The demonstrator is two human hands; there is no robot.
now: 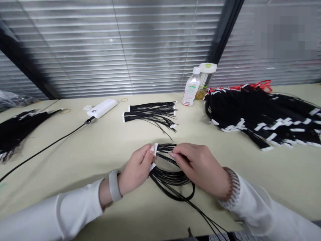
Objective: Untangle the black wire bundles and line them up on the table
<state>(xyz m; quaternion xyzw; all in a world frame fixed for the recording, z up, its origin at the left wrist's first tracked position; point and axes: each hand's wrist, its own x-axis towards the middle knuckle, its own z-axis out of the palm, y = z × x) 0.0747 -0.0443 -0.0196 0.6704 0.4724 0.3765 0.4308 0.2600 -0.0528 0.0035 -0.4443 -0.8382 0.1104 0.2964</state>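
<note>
A black wire harness (170, 176) with white connectors curves in a loop between my hands. My left hand (137, 164) is closed on its connector end, thumb on top; one white connector (155, 149) sticks up by the thumb tip and another white connector (152, 166) shows lower down. With thumb and fingers pinched, my right hand (198, 164) grips the black wires a little to the right of the upper connector. Several loose wires trail from the loop toward the table's front edge. My right fingertips partly hide the wires they hold.
Shorter wire harnesses (150, 113) lie beyond my hands. A large pile of black harnesses (260, 113) is at right, another black bundle (20, 130) at far left. A white power bank (102, 108) with a black cable, a bottle (192, 87) and a tumbler (207, 80) stand near the blinds.
</note>
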